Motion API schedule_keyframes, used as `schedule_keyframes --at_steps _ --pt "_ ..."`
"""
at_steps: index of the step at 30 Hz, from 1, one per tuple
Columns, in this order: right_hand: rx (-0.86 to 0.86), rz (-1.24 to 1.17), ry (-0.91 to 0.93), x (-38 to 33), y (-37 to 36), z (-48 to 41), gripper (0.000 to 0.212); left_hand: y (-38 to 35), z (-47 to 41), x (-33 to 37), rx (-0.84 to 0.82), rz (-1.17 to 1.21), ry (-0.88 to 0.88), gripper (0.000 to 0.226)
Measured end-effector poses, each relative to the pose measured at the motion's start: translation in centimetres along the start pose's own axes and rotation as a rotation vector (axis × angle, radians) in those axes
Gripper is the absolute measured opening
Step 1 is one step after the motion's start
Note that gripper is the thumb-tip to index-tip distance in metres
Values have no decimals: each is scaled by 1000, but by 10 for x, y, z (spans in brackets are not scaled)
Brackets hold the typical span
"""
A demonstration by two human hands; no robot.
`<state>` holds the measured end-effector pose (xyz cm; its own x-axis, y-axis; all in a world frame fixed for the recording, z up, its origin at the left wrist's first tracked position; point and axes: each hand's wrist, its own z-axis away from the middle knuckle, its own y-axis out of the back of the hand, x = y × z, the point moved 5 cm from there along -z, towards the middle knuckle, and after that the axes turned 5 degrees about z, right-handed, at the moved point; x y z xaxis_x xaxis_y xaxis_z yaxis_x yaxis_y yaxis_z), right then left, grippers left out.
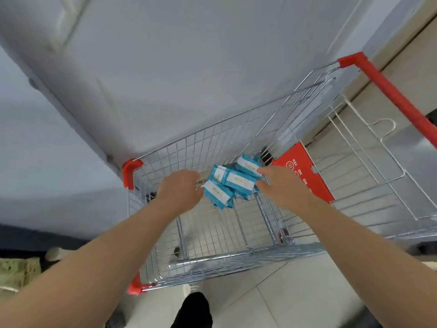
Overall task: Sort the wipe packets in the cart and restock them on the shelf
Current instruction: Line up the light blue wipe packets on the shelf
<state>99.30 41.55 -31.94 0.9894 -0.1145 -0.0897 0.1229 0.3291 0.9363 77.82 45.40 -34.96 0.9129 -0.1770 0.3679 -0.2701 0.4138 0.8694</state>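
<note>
Red plastic corner guard (131,171) caps the wire cart (212,138) at the left. Beside it the left hand (179,190) reaches into the basket, fingers curled under against the heaped blue-and-white wipe packets (217,195); whether it grips one I cannot tell. The right hand (280,185) pinches the top packet (240,181) by its end.

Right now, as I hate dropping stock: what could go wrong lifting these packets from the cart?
The packets lie in a loose, overlapping pile; with the left hand and right hand only at its edges, some may slip out when lifted. The left knuckles could scrape the wire cart.
</note>
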Motion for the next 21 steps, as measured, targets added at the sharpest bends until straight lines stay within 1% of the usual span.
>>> schedule_keyframes --at_steps 5,9,13,15,17,19,21 --pt "-57 -91 -56 46 -64 -74 40 -80 -88 -17 -81 136 105 28" --pt "-66 -210 -97 75 -119 -127 44 -141 -142 -25 -112 250 199 33" --pt "-79 -250 -51 91 -173 -179 45 -200 -187 -37 -137 328 260 36" --pt "-89 -254 -22 98 -196 -200 46 -229 -206 -43 -165 285 270 48" --pt "-86 -269 -5 103 -215 -217 47 -256 -222 -52 -190 218 322 69" --pt "-68 -281 15 107 -229 -231 48 -274 -230 -59 -159 267 413 90" --pt "-48 -273 41 109 -240 -243 49 -287 -234 -67 -110 310 500 103"
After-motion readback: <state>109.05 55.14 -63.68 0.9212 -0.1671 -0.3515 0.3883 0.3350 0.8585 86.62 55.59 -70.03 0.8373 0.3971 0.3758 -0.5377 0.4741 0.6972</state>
